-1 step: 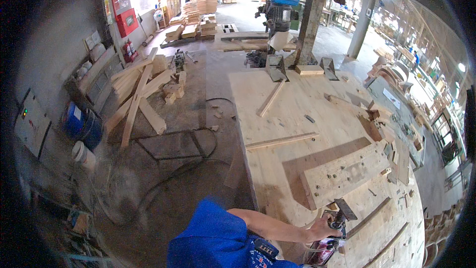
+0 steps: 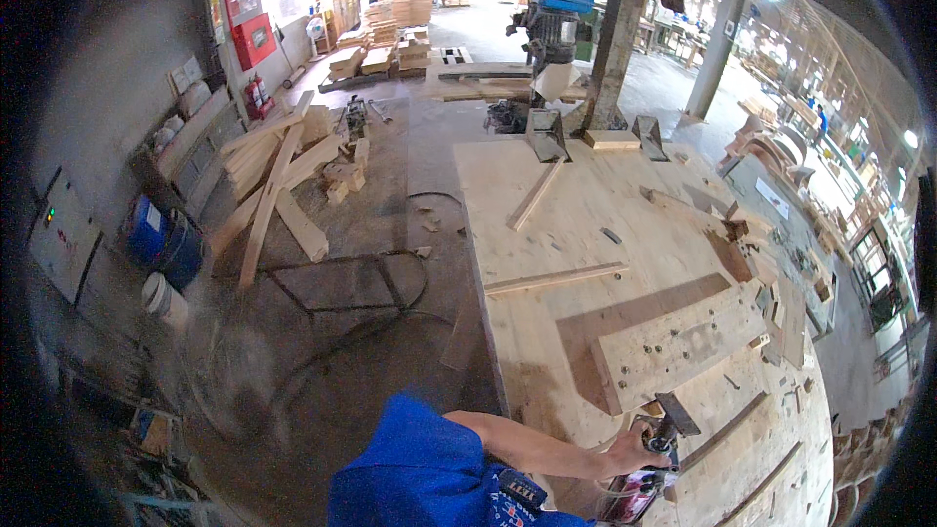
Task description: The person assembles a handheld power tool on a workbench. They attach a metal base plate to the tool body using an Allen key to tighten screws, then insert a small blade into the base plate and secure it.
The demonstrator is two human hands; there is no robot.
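Note:
My left hand [image 2: 627, 451], reaching in from a blue sleeve [image 2: 410, 464], is closed round the dark upper part of a hand tool [image 2: 666, 437]. The tool has a flat dark plate on top and a reddish-pink body below; its exact kind is unclear. It is at the near end of a wooden worktop [image 2: 547, 342]. Just beyond the tool lies a thick pale wooden board [image 2: 673, 346] with several dark holes or knots in its upper face. My right hand does not show.
Wood strips [image 2: 556, 278] and offcuts [image 2: 747, 229] lie on the worktop. A machine with a blue-topped motor [image 2: 556, 24] and a post [image 2: 615, 49] stand at its far end. Lumber [image 2: 268, 190], a hose [image 2: 322, 351] and blue drums [image 2: 176, 249] are on the left floor.
The whole view has shifted very slightly. My left hand keeps its hold on the tool, and nothing else has visibly moved.

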